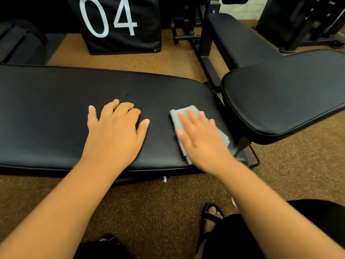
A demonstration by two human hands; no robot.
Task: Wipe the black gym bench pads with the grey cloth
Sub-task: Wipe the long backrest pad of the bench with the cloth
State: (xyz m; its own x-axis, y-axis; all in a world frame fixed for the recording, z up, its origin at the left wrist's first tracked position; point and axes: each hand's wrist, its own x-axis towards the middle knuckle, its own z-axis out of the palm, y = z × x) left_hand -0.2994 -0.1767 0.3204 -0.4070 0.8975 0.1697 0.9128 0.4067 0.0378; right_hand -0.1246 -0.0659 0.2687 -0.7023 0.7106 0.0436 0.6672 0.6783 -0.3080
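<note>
A long black bench pad [46, 113] lies flat across the left and middle of the head view. A second black pad, the seat [283, 94], rises tilted at the right, just beyond the long pad's right end. A folded grey cloth [177, 118] lies on the right end of the long pad. My right hand [201, 139] presses flat on the cloth with fingers spread, covering most of it. My left hand [115, 131] rests on the pad's middle, fingers apart, holding nothing.
A black box marked "04" [121, 25] stands on the brown speckled floor behind the bench. Another black padded bench [240, 38] and black machine frames [298, 25] stand at the back right. My sandalled foot [211, 217] is on the floor below my right arm.
</note>
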